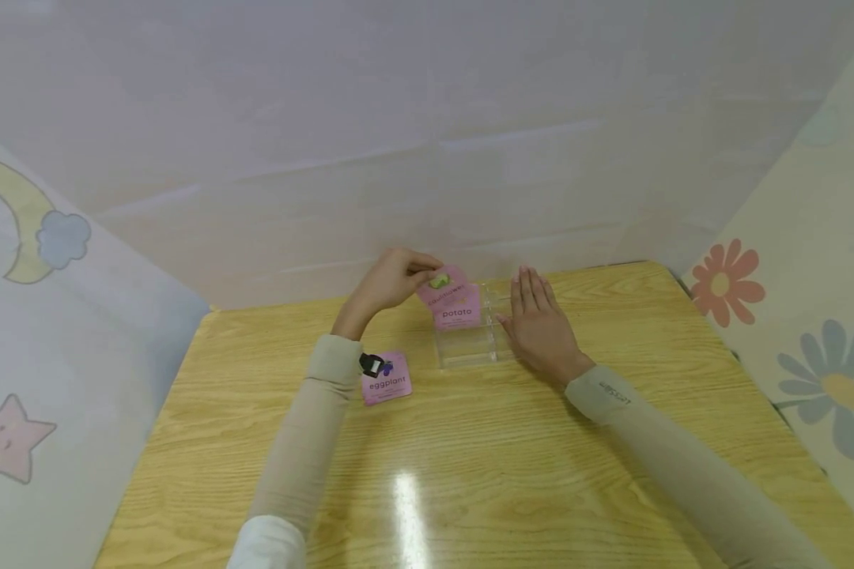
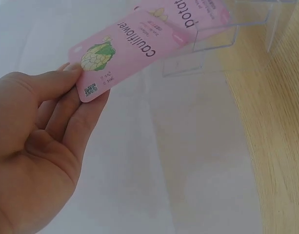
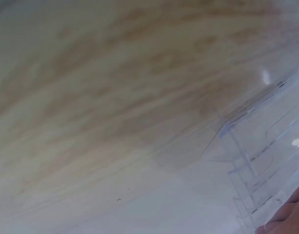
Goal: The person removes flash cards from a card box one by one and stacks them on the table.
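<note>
Between thumb and fingers, my left hand (image 1: 391, 280) pinches the upper corner of a pink cauliflower card (image 2: 117, 61). The card is tilted, its lower end at the back of a clear plastic tiered rack (image 1: 466, 354). In front of it, a pink potato card (image 1: 459, 314) stands in the rack and overlaps the cauliflower card's lower part. My right hand (image 1: 541, 325) lies with straight fingers along the rack's right side. In the right wrist view, its fingertips (image 3: 286, 217) show at the edge of the clear tiers.
A pink eggplant card (image 1: 387, 387) lies on the wooden table (image 1: 470, 474), left of the rack and near my left wrist. A pale sheet (image 1: 427, 158) rises behind the table's back edge. Printed side panels (image 1: 811, 316) stand at left and right.
</note>
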`<action>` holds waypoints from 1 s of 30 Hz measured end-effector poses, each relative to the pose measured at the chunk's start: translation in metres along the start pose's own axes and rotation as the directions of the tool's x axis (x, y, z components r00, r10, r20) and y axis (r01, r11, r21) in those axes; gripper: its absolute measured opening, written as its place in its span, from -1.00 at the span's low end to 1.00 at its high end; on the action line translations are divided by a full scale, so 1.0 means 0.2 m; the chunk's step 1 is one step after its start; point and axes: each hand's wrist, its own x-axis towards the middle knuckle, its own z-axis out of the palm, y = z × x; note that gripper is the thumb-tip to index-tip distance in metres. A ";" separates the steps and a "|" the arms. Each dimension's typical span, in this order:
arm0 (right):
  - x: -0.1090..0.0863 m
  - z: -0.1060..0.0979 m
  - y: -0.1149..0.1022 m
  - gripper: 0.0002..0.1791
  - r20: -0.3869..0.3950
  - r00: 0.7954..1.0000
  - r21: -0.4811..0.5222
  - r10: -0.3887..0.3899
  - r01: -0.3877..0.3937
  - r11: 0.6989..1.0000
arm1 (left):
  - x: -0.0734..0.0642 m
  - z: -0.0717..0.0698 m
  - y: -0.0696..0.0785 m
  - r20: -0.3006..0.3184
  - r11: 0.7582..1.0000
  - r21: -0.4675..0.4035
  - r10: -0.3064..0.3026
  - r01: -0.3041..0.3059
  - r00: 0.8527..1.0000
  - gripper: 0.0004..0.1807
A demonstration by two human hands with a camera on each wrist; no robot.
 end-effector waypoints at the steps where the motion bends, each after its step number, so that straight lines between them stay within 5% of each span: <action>1: 0.00 0.00 0.00 -0.15 0.000 1.000 0.001 0.001 -0.001 1.000 | -0.01 -0.01 0.00 0.000 1.000 -0.009 -0.009 0.009 1.000 -0.67; 30: 0.01 -0.02 0.01 -0.15 0.035 0.999 0.019 0.016 -0.016 1.000 | -0.11 -0.05 -0.18 0.044 0.994 -0.102 -0.044 0.048 0.998 -0.71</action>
